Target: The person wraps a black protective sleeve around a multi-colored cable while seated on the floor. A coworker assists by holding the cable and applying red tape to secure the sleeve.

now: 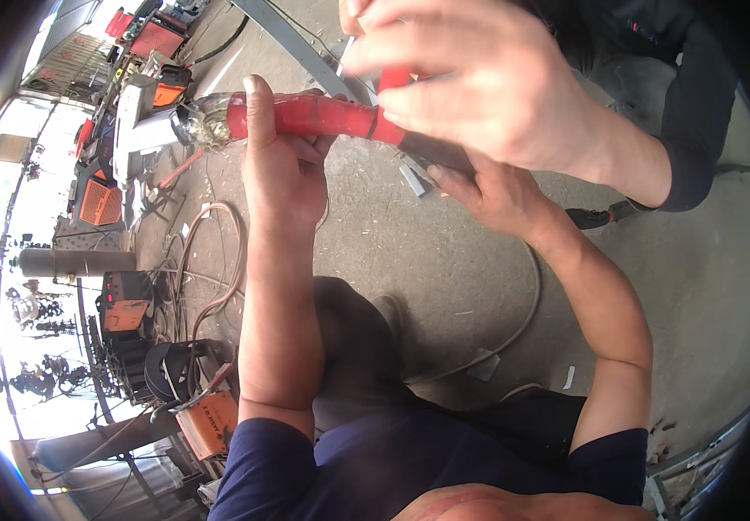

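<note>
A long handle wrapped in red tape [323,117] lies crosswise in front of me. Its left part is covered in crumpled clear wrapping [209,120] and joins a pale, T-shaped metal head [133,130], like a hammer's. My left hand [287,169] grips the red part from below, thumb up along its near side. Around the dark right end of the handle [437,151] my right hand [502,195] is closed, partly hidden. Another person's blurred hand [479,84] reaches over that end, by a raised strip of red tape [393,78].
On the left are orange-and-black welding machines [209,423], a gas cylinder [79,262] and coiled hoses [219,260]. A grey steel beam [297,45] slants behind the handle. A cable [534,286] curves over the concrete floor [375,234]. The other person's dark sleeve [694,130] is at the right.
</note>
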The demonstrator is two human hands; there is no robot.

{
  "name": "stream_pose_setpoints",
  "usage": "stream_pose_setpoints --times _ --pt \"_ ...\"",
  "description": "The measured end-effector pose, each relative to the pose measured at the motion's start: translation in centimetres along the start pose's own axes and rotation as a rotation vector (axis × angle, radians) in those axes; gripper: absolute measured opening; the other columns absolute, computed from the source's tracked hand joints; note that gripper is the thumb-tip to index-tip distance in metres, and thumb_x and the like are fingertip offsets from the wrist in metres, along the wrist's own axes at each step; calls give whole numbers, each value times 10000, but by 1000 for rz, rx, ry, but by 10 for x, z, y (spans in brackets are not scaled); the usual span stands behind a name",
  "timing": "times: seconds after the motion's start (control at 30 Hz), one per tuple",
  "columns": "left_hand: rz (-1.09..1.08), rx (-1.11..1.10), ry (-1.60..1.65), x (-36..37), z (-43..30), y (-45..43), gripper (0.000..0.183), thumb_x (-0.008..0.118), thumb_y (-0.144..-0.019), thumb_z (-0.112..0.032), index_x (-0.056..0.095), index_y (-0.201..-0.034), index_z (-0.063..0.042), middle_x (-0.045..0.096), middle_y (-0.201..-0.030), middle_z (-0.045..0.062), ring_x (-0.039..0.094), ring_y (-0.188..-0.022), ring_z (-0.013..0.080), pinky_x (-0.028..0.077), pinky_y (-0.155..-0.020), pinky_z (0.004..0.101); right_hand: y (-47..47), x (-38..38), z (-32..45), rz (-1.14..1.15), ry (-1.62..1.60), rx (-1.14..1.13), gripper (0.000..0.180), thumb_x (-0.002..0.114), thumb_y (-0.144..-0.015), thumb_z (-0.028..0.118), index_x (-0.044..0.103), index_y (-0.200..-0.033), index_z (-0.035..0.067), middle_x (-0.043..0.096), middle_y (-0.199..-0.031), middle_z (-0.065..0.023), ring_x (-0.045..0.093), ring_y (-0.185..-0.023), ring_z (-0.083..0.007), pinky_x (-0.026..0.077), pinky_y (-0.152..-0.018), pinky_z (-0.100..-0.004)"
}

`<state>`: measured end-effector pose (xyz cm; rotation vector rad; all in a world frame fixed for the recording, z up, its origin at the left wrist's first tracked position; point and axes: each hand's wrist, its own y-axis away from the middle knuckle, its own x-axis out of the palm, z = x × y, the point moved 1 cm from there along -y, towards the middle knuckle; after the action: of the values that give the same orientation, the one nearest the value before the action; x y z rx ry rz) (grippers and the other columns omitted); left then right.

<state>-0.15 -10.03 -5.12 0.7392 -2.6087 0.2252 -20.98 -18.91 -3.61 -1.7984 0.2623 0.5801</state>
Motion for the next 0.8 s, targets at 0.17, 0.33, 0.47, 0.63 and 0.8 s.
stream_pose_setpoints --times 0.17,0.33,0.47,0.63,0.8 --pt "-77 -48 8 2 1 -4 549 603 -1025 -546 634 -1028 2 699 -965 145 707 -968 291 570 -993 457 47 35 19 202 38 231 341 590 -936 198 608 -1250 66 647 -1285 -46 632 -1148 -158 514 -941 -308" --pt "-58 -116 35 -5 11 -16 380 654 -1021 -409 555 -1144 -63 694 -1045 151 676 -1036 306 502 -1047 507 86 84 39 638 -2 491 467 508 -1062 189 439 -1510 72 571 -1420 -41 550 -1312 -148 429 -1150 -331" --pt "-51 -139 27 -13 12 -22 294 667 -1008 -319 558 -1135 -77 694 -1024 133 677 -1033 295 499 -1030 478 48 85 38 1018 475 94 416 609 -975 169 582 -1376 61 712 -1169 -46 669 -1093 -161 496 -1059 -331" --pt "-49 -174 -29 -17 11 -22 225 668 -986 -251 580 -1108 -84 694 -1011 122 667 -1019 278 489 -1019 447 25 75 50 1218 884 -637 182 731 -867 143 701 -1038 89 685 -952 17 636 -910 -141 505 -957 -323" --pt "-44 -166 23 -22 -5 -19 146 672 -934 -161 615 -1032 -69 689 -987 119 657 -994 276 491 -1012 440 32 69 62 804 1518 -979 262 714 -891 158 671 -1139 86 651 -1074 24 605 -1014 -122 474 -1004 -319"
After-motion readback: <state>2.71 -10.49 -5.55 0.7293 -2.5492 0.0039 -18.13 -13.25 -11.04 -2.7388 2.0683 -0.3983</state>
